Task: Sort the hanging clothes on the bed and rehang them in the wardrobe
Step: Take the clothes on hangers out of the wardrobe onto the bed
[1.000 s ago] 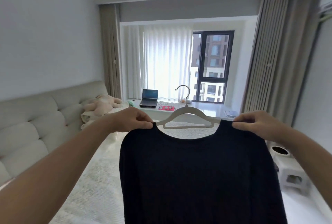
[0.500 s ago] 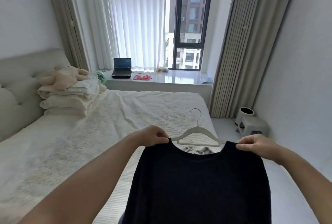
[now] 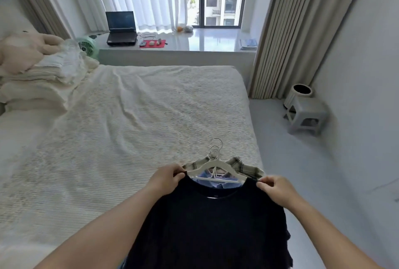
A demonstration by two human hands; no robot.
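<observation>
Our left hand [image 3: 167, 179] pinches one shoulder of the black top [image 3: 207, 225] on its white hanger [image 3: 212, 166], our right hand [image 3: 275, 189] the other, low over the pile at the bed [image 3: 129, 122] corner. We judge sorting underway; next, lay it flat, hooks aligned.

The black top [image 3: 212, 225] covers most of the blue shirt [image 3: 218, 184] and plaid shirt [image 3: 248, 169]; its hem runs off-frame.

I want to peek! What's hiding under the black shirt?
Under the black shirt lie a blue shirt and plaid shirt on hangers; their lower parts are covered.
</observation>
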